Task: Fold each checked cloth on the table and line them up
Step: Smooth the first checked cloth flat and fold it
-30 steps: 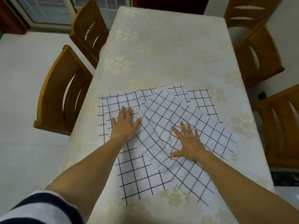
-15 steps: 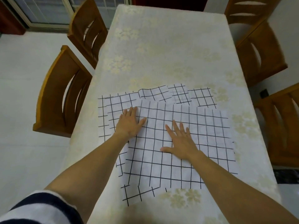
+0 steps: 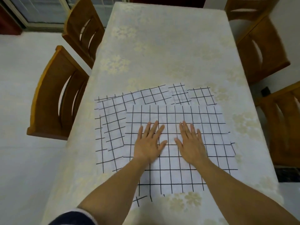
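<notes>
A white cloth with a black grid, the top checked cloth, lies spread flat and square on the near part of the table. Both hands rest palm down on its middle, side by side: my left hand and my right hand, fingers spread, holding nothing. Beneath it lie other checked cloths: one sticks out to the left, others show along the far edge, overlapping and slightly crumpled. A small corner peeks out at the near edge.
The long table carries a cream flowered tablecloth. Wooden chairs stand along the left side and the right side. A glass door is at the far left.
The top cloth went from skewed and rumpled to flat and squared. My left hand slid from the left cloth onto the top cloth's middle, close to my right hand.
</notes>
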